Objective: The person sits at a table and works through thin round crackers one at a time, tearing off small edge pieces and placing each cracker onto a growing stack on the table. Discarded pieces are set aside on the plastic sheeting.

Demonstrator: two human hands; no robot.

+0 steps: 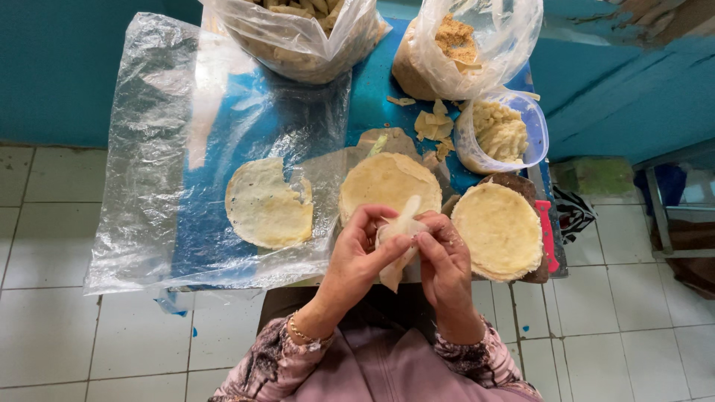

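Note:
Both hands meet over the near edge of a small blue table. My left hand and my right hand pinch one pale folded wrapper between their fingers, its lower tip hanging down. Just beyond the hands lies a round stack of pale wrappers. A second round stack rests to the right on a dark board. A torn round wrapper lies to the left under clear plastic.
A clear plastic sheet covers the table's left half. At the back stand a plastic bag of pale pieces, a bag of brown crumbs and a clear tub of mashed filling. White tiled floor surrounds the table.

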